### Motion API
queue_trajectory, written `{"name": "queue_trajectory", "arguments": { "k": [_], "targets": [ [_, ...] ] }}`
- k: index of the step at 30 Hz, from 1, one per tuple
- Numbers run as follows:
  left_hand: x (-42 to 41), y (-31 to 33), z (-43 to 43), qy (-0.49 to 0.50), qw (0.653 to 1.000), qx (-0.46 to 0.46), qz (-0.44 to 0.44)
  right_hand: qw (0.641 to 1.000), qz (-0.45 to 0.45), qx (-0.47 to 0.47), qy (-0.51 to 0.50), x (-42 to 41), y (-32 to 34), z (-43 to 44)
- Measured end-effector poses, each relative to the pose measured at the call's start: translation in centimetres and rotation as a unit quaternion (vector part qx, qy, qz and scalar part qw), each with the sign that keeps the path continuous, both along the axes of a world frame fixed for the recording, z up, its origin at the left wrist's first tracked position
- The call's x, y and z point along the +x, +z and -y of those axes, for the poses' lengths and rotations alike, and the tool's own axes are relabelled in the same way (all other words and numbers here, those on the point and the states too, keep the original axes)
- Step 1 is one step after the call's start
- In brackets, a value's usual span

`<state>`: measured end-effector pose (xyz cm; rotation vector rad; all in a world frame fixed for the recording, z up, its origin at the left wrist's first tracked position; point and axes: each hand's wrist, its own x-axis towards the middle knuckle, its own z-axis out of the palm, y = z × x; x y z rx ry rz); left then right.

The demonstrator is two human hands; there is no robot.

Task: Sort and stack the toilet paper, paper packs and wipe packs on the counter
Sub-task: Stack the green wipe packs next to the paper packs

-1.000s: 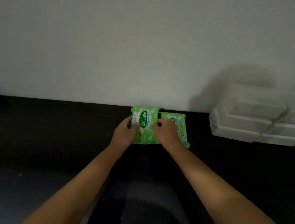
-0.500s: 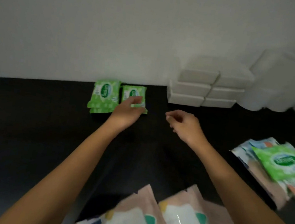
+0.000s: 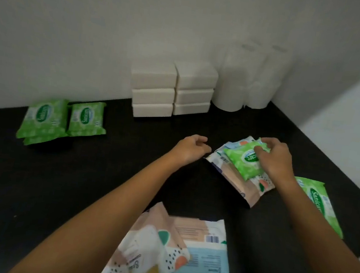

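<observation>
Black counter (image 3: 68, 179) against a white wall (image 3: 97, 26).

Right hand (image 3: 275, 160): fingers curled round the far end of a small green wipe pack (image 3: 244, 161), thumb side toward the label. The pack lies on top of a patterned wipe pack pile (image 3: 242, 188), right of centre.

Left hand (image 3: 190, 148): fingers loosely curled, holding nothing, just left of that pile. Cannot tell whether it touches the pile.

Rear left: two green pack stacks side by side and touching. The left stack (image 3: 41, 120) shows a second pack edge beneath it. The right stack (image 3: 85, 121) is smaller.

Rear centre: white paper packs in two columns of three against the wall, the left column (image 3: 152, 92) and the right column (image 3: 194, 88).

Rear right corner: toilet paper rolls (image 3: 232, 81), standing upright, just beside the right column.

Far right: a larger green pack (image 3: 319, 201) lies flat, partly hidden by the right forearm.

Near edge: more patterned packs (image 3: 184, 249), overlapping, one with its barcode side up.

All wipe packs appear closed, and their contents are not visible.
</observation>
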<state>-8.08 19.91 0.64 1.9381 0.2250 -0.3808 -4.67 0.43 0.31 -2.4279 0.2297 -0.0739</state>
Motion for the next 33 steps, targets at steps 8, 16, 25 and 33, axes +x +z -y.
{"name": "queue_trajectory", "arguments": {
  "k": [8,16,25,33],
  "targets": [
    [4.5,-0.5,8.2,-0.059,0.996,0.063,-0.024,0.991,-0.110,0.057,-0.057,1.2,-1.7,4.7],
    [5.9,-0.9,9.6,-0.051,0.993,0.101,-0.041,0.987,-0.072,0.129,-0.057,1.6,-2.1,4.3],
    [2.0,1.3,0.9,0.074,0.992,-0.091,-0.050,0.981,0.026,0.173,0.080,2.4,2.7,-4.5],
    [-4.6,0.1,-11.4,0.285,0.949,-0.133,0.015,0.925,-0.076,0.305,0.213,-0.4,3.1,-18.4]
  ]
}}
